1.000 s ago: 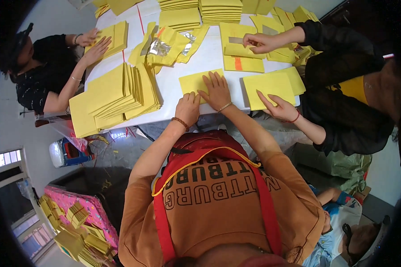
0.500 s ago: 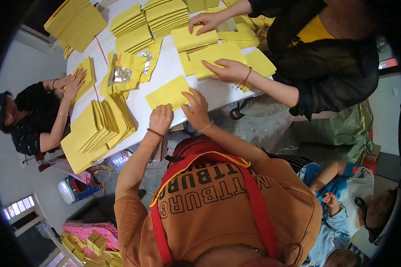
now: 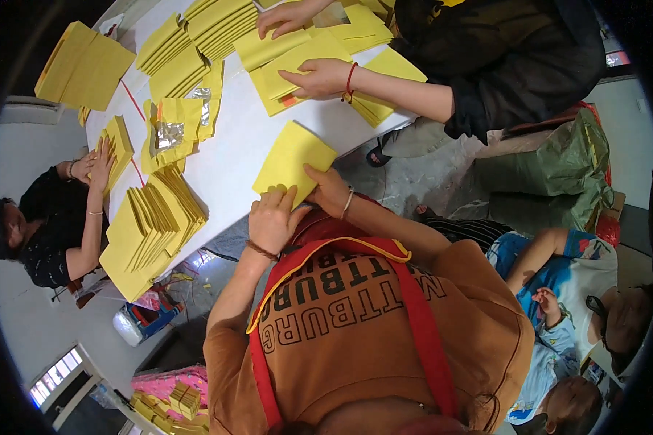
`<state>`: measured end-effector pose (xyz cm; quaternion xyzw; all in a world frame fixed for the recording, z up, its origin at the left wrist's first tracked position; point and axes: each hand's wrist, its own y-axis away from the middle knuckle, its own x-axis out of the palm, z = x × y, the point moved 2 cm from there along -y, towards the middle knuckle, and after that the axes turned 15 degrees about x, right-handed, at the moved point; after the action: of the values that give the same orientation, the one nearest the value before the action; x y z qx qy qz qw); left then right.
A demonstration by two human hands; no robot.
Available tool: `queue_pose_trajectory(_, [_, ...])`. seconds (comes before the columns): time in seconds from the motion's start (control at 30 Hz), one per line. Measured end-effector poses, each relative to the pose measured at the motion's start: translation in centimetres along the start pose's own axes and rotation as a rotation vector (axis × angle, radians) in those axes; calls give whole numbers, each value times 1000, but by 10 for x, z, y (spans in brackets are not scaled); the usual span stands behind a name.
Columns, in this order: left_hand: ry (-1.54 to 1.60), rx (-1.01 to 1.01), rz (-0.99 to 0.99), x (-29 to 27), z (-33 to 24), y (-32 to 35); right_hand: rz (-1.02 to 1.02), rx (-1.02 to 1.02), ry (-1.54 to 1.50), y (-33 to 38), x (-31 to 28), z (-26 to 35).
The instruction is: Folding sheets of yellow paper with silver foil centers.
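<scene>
My left hand (image 3: 271, 221) curls its fingers over the near left edge of a yellow paper sheet (image 3: 294, 156). At the sheet's right near corner, my right hand (image 3: 328, 191) grips it with the thumb on top and the other fingers hidden below. The sheet is tilted, with its near edge off the table's near edge and close to my body. Whether it is one layer or several, I cannot tell. Left of my hands stands a fanned bundle of folded yellow paper (image 3: 159, 214) on the white table (image 3: 232, 163).
Opened yellow wrappers (image 3: 174, 130) with silvery patches lie beyond the bundle. Far back are folded yellow stacks (image 3: 221, 25). A co-worker's hands (image 3: 326, 76) rest on yellow sheets at right; another co-worker's hands (image 3: 98, 163) press a yellow stack at left. A person holding a child sits behind, at right.
Both my hands have drawn the yellow sheet nearer my body, lifting and turning it. My view has shifted, so the table's things appear farther left. The right co-worker's hands stay on their sheets.
</scene>
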<state>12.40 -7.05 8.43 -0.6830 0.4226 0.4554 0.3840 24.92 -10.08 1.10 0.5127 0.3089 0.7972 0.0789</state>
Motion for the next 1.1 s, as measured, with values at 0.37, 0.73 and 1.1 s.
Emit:
queue_pose_trajectory(0.37, [1610,-787,-987,39,20,-4,207,-7,-20,22,0,30])
queue_pose_trajectory(0.73, [1925,-626,-607,53,-6,-52,-133,-162,152,79,-46,80])
queue_pose_trajectory(1.1, [1885,-626,-554,53,-12,-154,-331,-388,220,89,-89,161])
